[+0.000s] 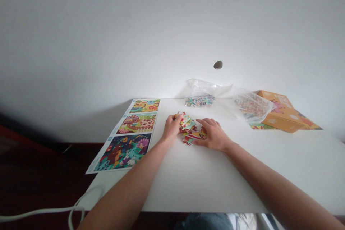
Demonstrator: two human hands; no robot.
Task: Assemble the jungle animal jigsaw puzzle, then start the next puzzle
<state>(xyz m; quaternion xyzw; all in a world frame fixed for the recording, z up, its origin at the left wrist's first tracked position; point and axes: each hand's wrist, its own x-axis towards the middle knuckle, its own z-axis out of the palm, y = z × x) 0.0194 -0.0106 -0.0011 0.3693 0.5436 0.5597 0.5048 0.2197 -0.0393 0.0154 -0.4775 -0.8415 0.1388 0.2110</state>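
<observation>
Colourful jigsaw puzzle pieces (190, 125) form a loose pile on the white table. My left hand (171, 126) is closed on several pieces at the pile's left side, its thumb lying over them. On the other side, my right hand (214, 134) curves around more pieces, with the thumb in front, the index finger behind and the pieces between them. The undersides of both hands are hidden.
A picture sheet (115, 134) with three printed scenes lies left. Behind the hands is a clear plastic bag (205, 88) of pieces; another bag (253, 106) rests against an orange box (283, 113). A white cable (40, 211) loops near the table's front-left corner. A wall stands behind.
</observation>
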